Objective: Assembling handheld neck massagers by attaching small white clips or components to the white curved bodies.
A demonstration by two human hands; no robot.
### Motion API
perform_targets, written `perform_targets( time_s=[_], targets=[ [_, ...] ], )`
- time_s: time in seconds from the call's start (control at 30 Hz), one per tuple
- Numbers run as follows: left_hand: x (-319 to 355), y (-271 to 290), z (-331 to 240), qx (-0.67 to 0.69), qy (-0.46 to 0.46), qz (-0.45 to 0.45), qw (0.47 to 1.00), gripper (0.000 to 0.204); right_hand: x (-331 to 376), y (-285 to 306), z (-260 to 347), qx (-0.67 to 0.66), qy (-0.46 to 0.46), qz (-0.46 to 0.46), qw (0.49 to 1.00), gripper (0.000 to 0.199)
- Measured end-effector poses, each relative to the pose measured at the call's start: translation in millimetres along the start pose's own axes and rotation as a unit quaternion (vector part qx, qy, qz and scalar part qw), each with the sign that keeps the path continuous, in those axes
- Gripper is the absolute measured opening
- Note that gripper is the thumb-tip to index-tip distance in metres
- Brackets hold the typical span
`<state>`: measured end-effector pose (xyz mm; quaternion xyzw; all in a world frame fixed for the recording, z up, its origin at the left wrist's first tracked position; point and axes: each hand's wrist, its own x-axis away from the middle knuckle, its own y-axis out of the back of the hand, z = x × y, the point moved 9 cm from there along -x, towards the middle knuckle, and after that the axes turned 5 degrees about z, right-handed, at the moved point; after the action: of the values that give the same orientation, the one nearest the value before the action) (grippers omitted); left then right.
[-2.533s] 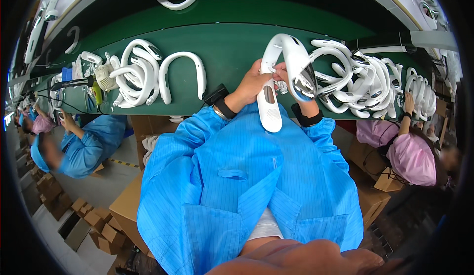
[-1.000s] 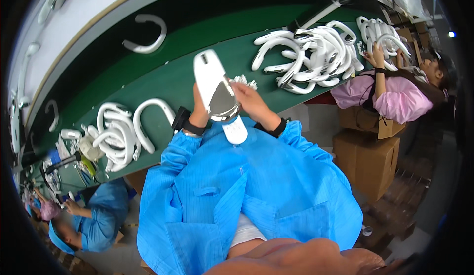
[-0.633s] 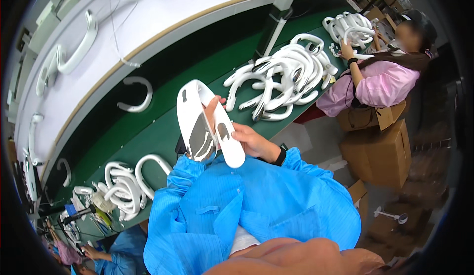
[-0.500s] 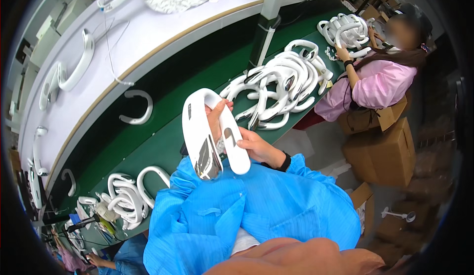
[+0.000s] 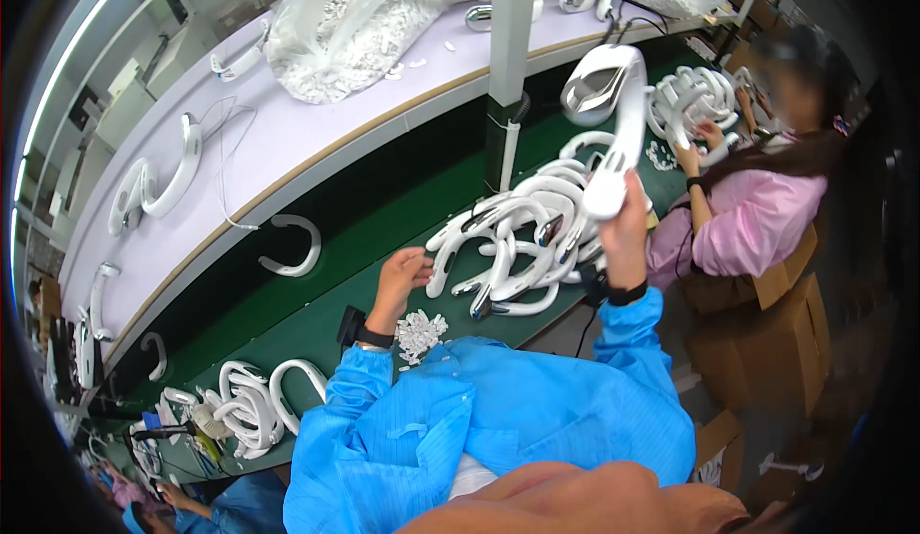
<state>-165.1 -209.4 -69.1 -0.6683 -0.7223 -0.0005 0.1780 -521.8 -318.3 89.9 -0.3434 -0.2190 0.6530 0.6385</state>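
Observation:
Raised over the right side of the bench, a white U-shaped neckband device [image 5: 628, 117] with a silvery shiny end is gripped near its lower end by my right hand [image 5: 625, 235], fingers closed round it. My left hand [image 5: 398, 287] holds nothing visible, its fingers loosely bent and apart. Its fingertips are close to the left edge of a big pile of similar white devices [image 5: 522, 237]; whether they touch it I cannot tell. A small heap of white pieces [image 5: 420, 333] lies just right of my left wrist.
The green bench [image 5: 355, 271] runs before me, with another pile of white devices [image 5: 251, 414] at left. Behind it is a pale raised shelf [image 5: 287, 136] bearing a bag of small white parts [image 5: 350, 36]. A grey post [image 5: 508, 74] stands ahead. A pink-sleeved person [image 5: 747, 208] works at right, near cardboard boxes [image 5: 767, 342].
My right hand has carried the device from in front of my chest up and right, over the pile. My left hand has let go and moved slightly left and down. The small heap now shows.

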Motion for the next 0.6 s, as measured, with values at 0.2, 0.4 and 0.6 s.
perform_targets(
  time_s=[0.2, 0.4, 0.6],
  targets=[
    [30.9, 63.3, 29.5, 0.039, 0.026, -0.132, 0.99, 0.026, -169.8, -11.0, 60.7, 0.128, 0.142, 0.025, 0.981, 0.023],
    [55.4, 89.2, 35.8, 0.069, 0.015, -0.215, 0.974, 0.023, -266.4, -107.5, 47.2, 0.345, 0.114, 0.065, 0.93, 0.049],
    [90.8, 89.0, -57.2, -0.068, -0.154, -0.329, 0.929, 0.02, -309.4, -146.8, -5.0, 0.526, 0.087, 0.059, 0.844, 0.061]
  ],
)
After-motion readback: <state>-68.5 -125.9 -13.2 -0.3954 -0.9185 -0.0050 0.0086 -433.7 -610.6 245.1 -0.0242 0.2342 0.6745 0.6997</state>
